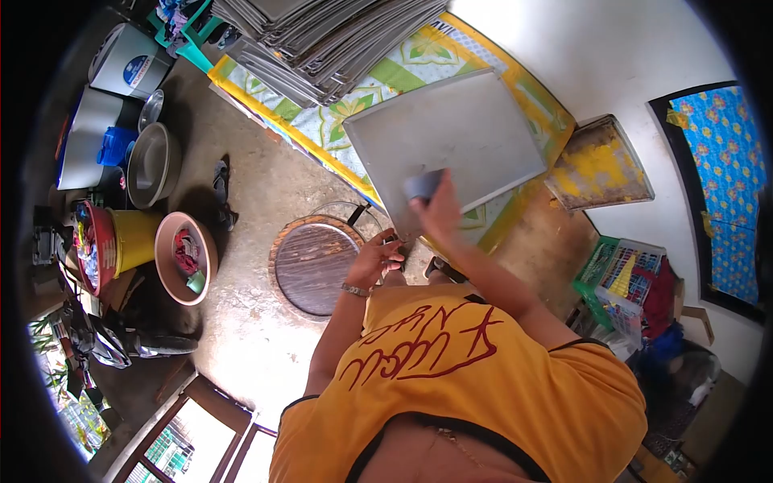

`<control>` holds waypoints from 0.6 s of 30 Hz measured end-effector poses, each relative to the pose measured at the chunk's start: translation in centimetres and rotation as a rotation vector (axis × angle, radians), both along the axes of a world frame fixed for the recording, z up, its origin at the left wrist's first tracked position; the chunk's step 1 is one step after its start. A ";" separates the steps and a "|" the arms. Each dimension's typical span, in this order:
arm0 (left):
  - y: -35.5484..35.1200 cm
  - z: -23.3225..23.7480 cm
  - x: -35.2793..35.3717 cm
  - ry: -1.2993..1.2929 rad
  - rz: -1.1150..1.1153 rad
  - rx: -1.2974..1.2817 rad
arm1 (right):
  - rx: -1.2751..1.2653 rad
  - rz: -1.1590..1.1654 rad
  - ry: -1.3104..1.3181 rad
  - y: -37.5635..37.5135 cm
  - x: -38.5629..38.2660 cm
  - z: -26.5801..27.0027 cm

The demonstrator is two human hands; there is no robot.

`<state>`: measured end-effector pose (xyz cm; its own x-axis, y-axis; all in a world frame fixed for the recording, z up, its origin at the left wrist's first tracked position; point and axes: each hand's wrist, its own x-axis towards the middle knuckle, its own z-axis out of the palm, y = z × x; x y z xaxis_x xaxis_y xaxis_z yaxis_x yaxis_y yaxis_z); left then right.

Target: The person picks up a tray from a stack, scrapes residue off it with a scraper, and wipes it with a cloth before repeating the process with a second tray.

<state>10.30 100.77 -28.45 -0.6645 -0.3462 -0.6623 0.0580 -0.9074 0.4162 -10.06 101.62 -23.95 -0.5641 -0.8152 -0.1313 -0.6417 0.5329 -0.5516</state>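
A large grey metal tray (451, 121) lies flat on a table with a patterned cover (334, 129). My right hand (439, 211), smeared by motion, is closed around a dark grey block-like pad (422, 187) on the tray's surface, towards its near left part. The pad's exact kind is too blurred to tell. My left hand (380, 259), with a metal-banded watch on its wrist, is at the tray's near corner, thumb above and fingers curled below the edge.
A tall stack of metal trays (322, 48) stands on the table's far left. A round wooden-topped stool (316, 266) is left of my left hand. Basins (187, 258) and buckets line the floor at left. A yellow-stained board (602, 165) and plastic crates (632, 278) are at right.
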 end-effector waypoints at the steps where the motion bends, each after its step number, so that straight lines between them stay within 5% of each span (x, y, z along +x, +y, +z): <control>1: 0.0 0.3 0.1 -0.004 0.006 0.007 | -0.013 -0.067 -0.006 0.8 -1.5 -0.2; 3: 0.2 0.5 -0.1 -0.001 0.025 0.022 | -0.037 -0.193 -0.004 2.1 -4.1 -1.3; 6: 0.3 -0.2 -0.1 -0.027 0.037 0.034 | 0.174 0.080 0.049 1.9 2.0 -1.8; 9: -0.1 -0.4 0.2 0.010 0.026 0.048 | 0.019 0.159 0.003 -1.2 3.2 -2.1; 16: -1.0 -0.3 -1.3 -0.177 -0.131 -0.133 | 0.078 -0.117 -0.001 -12.2 -2.7 -0.6; 18: -1.0 -0.9 -1.6 -0.178 -0.119 -0.149 | 0.119 0.140 0.143 -12.6 2.5 -1.1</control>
